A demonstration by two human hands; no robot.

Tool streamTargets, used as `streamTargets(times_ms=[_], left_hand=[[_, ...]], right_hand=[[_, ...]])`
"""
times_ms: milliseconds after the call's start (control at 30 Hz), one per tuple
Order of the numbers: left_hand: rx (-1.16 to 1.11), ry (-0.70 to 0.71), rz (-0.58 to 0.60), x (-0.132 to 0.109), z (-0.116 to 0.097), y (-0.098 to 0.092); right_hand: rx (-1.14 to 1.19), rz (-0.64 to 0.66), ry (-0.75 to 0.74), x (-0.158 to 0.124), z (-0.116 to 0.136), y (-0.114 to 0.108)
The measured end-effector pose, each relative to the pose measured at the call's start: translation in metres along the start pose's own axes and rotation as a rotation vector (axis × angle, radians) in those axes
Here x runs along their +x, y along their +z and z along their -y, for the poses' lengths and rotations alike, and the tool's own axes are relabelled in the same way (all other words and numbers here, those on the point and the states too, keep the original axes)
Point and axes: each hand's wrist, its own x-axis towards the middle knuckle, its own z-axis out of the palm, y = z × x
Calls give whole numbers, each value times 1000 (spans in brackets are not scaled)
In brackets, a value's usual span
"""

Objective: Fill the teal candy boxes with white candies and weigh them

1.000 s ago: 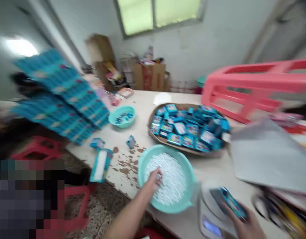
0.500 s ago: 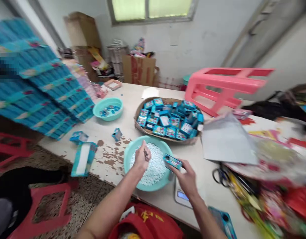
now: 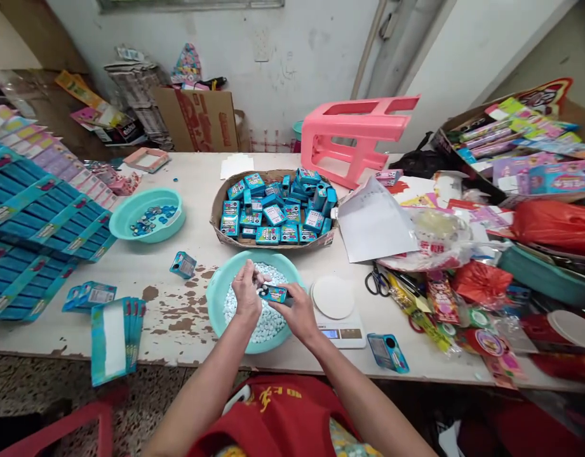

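Observation:
A small blue printed box (image 3: pixel 275 293) is in my right hand (image 3: pixel 299 312), held between thumb and fingers over the turquoise basin (image 3: pixel 215 311). White pellets (image 3: pixel 266 327) fill much of that basin. My left hand (image 3: pixel 247 291) is closed beside the box's left end, its fingers curled. What it holds is mostly hidden. Behind the basin, a cardboard tray (image 3: pixel 216 219) carries many similar blue boxes (image 3: pixel 274 214). To the right of the basin sits a white kitchen scale (image 3: pixel 335 308) with a lit display.
Left of the tray stands another turquoise basin (image 3: pixel 118 219) with small blue pieces. Blue boxes and folded packs (image 3: pixel 114 336) lie nearby. A pink stool (image 3: pixel 354 120) rests on its side at the back. Scissors (image 3: pixel 378 280), a grey sheet (image 3: pixel 373 222) and candy packets crowd the right.
My view has swung to the right. My left hand has come over to the box's end, while my right hand has brought the box in above the pellets.

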Motion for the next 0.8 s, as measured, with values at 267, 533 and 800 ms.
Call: streamTargets(times_ms=[267,533,800], left_hand=[[20,-57,94,9,1,4],[1031,195,182,111,-1,-30],[1417,-28,240,216,51,66]], right_hand=[[71,-58,56,1,1,-7],[89,-423,515,-26,-68,-85],[14,-529,536,-25,-151,-88]])
